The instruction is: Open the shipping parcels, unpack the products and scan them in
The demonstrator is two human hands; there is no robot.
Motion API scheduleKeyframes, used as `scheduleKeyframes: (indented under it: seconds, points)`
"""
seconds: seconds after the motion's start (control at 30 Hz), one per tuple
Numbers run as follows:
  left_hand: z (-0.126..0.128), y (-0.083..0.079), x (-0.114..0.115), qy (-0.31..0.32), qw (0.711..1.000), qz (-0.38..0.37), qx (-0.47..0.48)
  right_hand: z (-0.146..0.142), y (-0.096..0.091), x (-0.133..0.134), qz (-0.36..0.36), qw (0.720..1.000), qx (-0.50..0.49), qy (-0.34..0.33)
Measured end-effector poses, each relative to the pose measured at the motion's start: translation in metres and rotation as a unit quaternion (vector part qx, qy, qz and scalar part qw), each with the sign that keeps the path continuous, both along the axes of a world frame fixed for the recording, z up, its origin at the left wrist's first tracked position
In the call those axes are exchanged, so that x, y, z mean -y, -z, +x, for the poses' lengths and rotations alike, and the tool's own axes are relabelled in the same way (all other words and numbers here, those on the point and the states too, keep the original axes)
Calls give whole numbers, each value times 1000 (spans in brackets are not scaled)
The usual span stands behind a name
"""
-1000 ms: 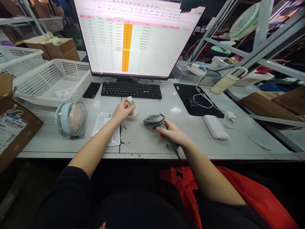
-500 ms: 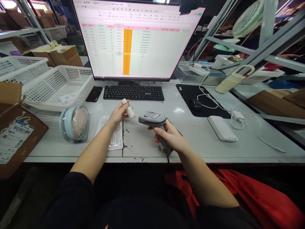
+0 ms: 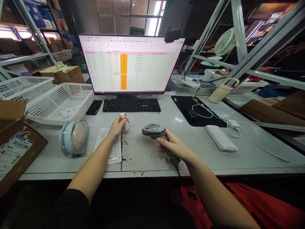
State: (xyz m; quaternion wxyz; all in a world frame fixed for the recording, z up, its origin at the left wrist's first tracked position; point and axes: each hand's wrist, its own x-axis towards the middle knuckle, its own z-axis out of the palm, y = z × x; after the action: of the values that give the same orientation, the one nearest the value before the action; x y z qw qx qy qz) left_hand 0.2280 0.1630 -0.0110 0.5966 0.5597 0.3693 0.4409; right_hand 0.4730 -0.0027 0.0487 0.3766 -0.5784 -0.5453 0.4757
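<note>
A small white-capped bottle (image 3: 125, 125) with a pale label is held in the fingers of my left hand (image 3: 117, 126), a little short of the keyboard (image 3: 131, 105). Under that forearm lies a flat printed packet (image 3: 115, 153), partly covered by the arm. My right hand (image 3: 172, 144) is wrapped round the handle of a grey barcode scanner (image 3: 153, 129), whose head points left toward the bottle. Beyond the keyboard a monitor (image 3: 152, 70) displays a spreadsheet with an orange column.
On the left stand a cardboard box (image 3: 16, 143), white baskets (image 3: 43, 112), a round clear case (image 3: 74, 137) and a phone (image 3: 94, 107). To the right are a mouse pad (image 3: 181, 106), a white power bank (image 3: 220, 138), looped cables and a cream tumbler (image 3: 219, 93).
The view has tilted up, so the whole monitor shows. The bottle in my left hand has shifted away from the scanner and stands more upright. A selected spreadsheet cell sits one row lower.
</note>
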Motion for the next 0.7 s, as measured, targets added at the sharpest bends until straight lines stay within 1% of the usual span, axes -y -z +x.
scheduleKeyframes:
  seconds: [0.13,0.2,0.27,0.3,0.33,0.37,0.4,0.43,0.47,0.5,0.53,0.57,0.6,0.63,0.7]
  points:
    - [4,8,2,17,999,32,-31,11,23,-20,-85,995,47,32]
    - [6,11,3,37,997,44,-51,22,30,-30,-95,993,66,16]
    - [7,14,4,52,995,53,-73,45,28,-46,-80,990,117,-3]
    - [8,15,5,57,993,57,-83,62,25,-57,-55,986,159,3]
    - [9,16,5,59,992,61,-92,82,21,-71,-15,977,210,27]
    - [9,17,5,59,991,65,-101,105,18,-85,37,960,267,72]
    - [10,17,5,59,990,68,-110,129,16,-100,105,926,336,136]
    - [11,17,5,58,989,72,-119,153,16,-113,160,877,403,206]
    - [11,17,5,57,987,76,-128,176,19,-125,178,827,463,263]
    - [11,17,5,56,986,80,-138,197,25,-134,165,790,508,302]
    - [12,17,5,55,984,84,-148,215,34,-141,134,768,540,317]
    - [12,17,6,54,982,87,-157,229,43,-145,102,757,561,318]
    - [12,17,6,53,981,91,-165,239,54,-147,78,753,573,314]
    - [12,17,6,53,979,93,-172,247,64,-148,65,751,579,310]
    - [13,17,6,53,977,95,-182,255,80,-149,68,742,587,317]
